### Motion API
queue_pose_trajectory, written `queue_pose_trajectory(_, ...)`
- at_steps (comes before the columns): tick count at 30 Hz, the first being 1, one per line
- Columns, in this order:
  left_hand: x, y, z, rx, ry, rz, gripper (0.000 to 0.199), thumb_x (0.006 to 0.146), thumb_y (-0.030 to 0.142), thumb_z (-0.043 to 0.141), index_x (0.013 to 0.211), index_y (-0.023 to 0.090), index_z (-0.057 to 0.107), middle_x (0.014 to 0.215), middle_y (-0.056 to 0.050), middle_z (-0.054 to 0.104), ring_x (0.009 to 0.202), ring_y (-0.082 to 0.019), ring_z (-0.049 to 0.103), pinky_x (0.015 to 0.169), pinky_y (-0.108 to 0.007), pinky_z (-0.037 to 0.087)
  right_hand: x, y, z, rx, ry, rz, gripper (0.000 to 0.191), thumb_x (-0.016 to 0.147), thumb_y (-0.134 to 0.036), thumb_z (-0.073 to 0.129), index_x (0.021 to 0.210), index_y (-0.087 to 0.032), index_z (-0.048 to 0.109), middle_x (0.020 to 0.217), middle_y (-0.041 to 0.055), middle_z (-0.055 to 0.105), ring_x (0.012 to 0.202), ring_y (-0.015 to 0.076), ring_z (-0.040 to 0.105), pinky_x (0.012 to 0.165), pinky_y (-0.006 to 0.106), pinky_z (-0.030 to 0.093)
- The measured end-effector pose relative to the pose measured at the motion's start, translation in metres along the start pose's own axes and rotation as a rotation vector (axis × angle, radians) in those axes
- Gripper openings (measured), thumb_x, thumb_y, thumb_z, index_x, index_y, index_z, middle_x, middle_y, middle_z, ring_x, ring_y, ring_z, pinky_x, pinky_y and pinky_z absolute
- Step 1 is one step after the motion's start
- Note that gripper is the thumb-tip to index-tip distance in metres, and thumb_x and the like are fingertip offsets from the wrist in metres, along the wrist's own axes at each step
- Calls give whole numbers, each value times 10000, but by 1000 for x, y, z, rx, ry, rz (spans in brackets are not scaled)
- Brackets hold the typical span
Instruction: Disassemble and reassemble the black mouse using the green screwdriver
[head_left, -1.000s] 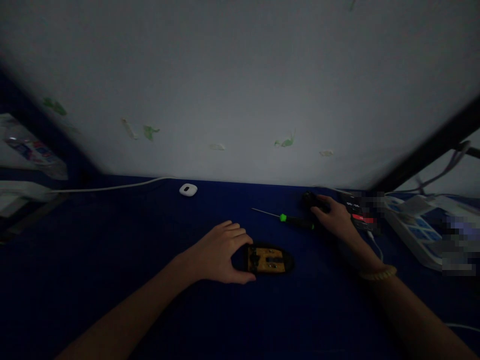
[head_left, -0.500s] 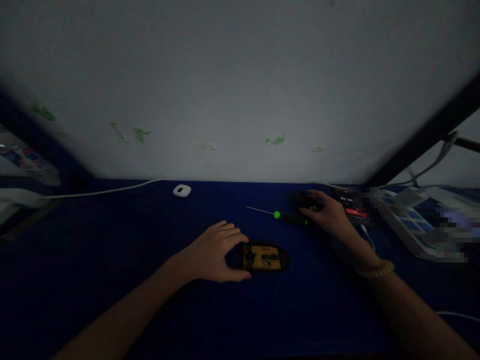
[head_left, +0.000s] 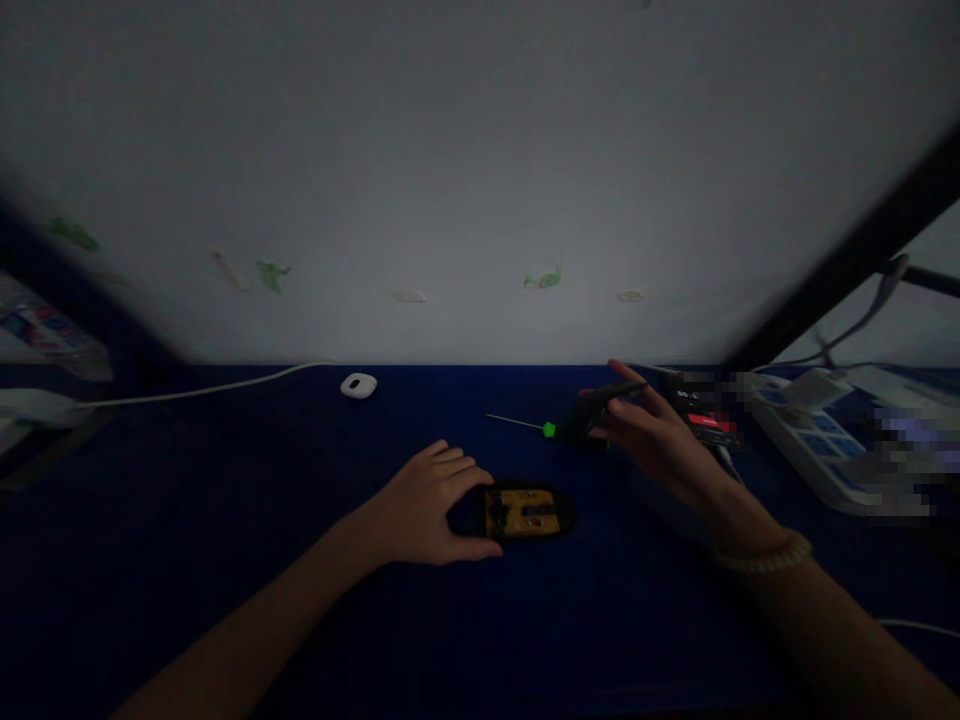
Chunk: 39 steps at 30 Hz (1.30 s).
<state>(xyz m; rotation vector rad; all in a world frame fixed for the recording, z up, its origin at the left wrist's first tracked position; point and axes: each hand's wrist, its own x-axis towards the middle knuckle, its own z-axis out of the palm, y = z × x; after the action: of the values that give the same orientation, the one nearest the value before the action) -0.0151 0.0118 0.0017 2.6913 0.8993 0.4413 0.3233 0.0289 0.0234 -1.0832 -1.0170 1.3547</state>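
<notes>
On blue desk (head_left: 187, 520) — left hand (head_left: 420, 505) cups one mouse (head_left: 529, 512); right hand (head_left: 652, 435), half open, by one screwdriver (head_left: 550, 429) — hold unclear.

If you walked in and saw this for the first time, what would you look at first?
The opened mouse would likely catch your eye first, its yellow insides bright against the dark blue table, with the left hand curved around its left end. Next comes the screwdriver with its bright green collar, lying beyond the mouse beside the right hand. A small white gadget also stands out at the table's far edge.
</notes>
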Motion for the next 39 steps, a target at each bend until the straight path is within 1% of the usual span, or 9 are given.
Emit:
queue_pose_trajectory(4, 1, 1, 1, 17, 16, -13, 682, 792, 703, 854, 1200, 177, 706, 983, -55, 745, 873, -267, 693, 986, -491, 445, -8, 8, 9, -19, -120, -26, 743, 767, -288, 933, 1424, -364, 594, 1367, 55, 754, 1272, 267, 716, 1174, 502, 521)
queue_pose_trajectory(8, 2, 2, 0, 41, 31, -13, 668, 799, 705, 845, 1181, 174, 712, 942, -54, 741, 839, -258, 679, 912, -451, 461, -10, 24, 13, -90, -216, -104, 619, 705, -269, 970, 1234, -323, 653, 1422, 67, 726, 1267, 292, 717, 1173, 538, 506)
queue_pose_trajectory(14, 3, 3, 0, 20, 29, -30, 634, 786, 675, 872, 1187, 210, 712, 941, -36, 741, 812, -244, 670, 921, -452, 461, -17, 28, 23, -59, -286, -60, 806, 690, -231, 978, 1375, -339, 566, 1461, 87, 701, 1270, 292, 721, 1144, 549, 532)
queue_pose_trajectory(18, 3, 1, 1, 5, 44, -21, 659, 794, 681, 865, 1199, 184, 715, 921, -42, 728, 823, -251, 671, 941, -465, 457, -22, 22, 29, 71, -239, -45, 668, 737, -254, 938, 1326, -309, 626, 1418, 80, 727, 1249, 294, 729, 1183, 552, 495)
queue_pose_trajectory(21, 3, 0, 2, -10, 36, -21, 662, 804, 675, 862, 1209, 173, 713, 913, -39, 719, 821, -250, 671, 921, -457, 460, -23, 16, 31, 237, -248, 29, 501, 811, -367, 835, 1279, -267, 688, 1388, 99, 741, 1132, 310, 769, 1079, 543, 572)
queue_pose_trajectory(24, 4, 0, 1, -16, 28, -30, 662, 803, 671, 867, 1213, 176, 711, 913, -36, 716, 830, -251, 671, 923, -453, 461, -22, 11, 29, 329, -201, 137, 414, 878, -437, 718, 1223, -209, 733, 1308, 122, 773, 1019, 278, 778, 909, 432, 634)
queue_pose_trajectory(32, 3, 0, 0, -11, 14, -25, 642, 826, 662, 845, 1236, 191, 699, 978, -44, 736, 856, -250, 671, 928, -455, 464, -16, 15, 24, 97, -74, 314, 478, 957, -578, 728, 1254, -204, 707, 806, 59, 768, 627, 189, 706, 530, 272, 562)
queue_pose_trajectory(35, 3, 0, 0, -13, 18, -33, 642, 816, 655, 854, 1237, 196, 700, 979, -42, 739, 856, -249, 677, 927, -454, 470, -15, 17, 25, 92, -65, 286, 562, 882, -650, 790, 1277, -266, 676, 882, 28, 753, 565, 153, 678, 424, 228, 505)
queue_pose_trajectory(39, 4, 1, -1, -18, 14, -32, 635, 822, 670, 839, 1227, 200, 703, 975, -44, 742, 856, -252, 679, 920, -453, 475, -18, 15, 24, 136, -9, 265, 822, 605, -715, 957, 1220, -290, 614, 955, 0, 709, 517, 116, 633, 353, 204, 460)
